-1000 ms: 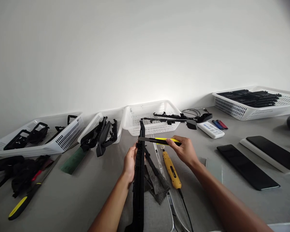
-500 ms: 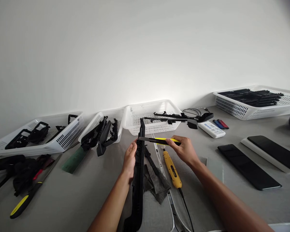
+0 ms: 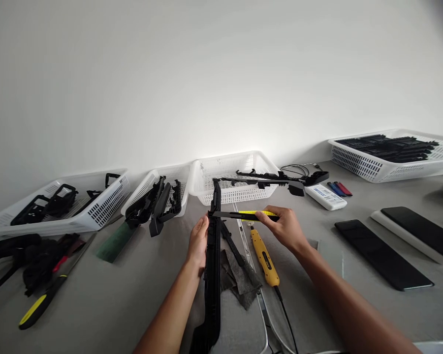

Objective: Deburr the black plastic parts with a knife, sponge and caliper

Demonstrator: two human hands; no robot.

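The person's body shows as two arms, bare from the fingers to where the view cuts them off. The left grip [image 3: 197, 242] is an uncovered hand, slim in outline, its fingers partly hidden. Below it a narrow wrist [image 3: 192, 264] runs into a smooth left forearm [image 3: 173, 305] that broadens towards the lower edge. The right grip [image 3: 284, 227] is likewise an uncovered hand, with a rounded back and a short-looking thumb [image 3: 265, 218]. The right forearm [image 3: 341, 297] shows at greater length, tapered at the wrist, wider and slightly blurred near the bottom. The nails are too small to make out.
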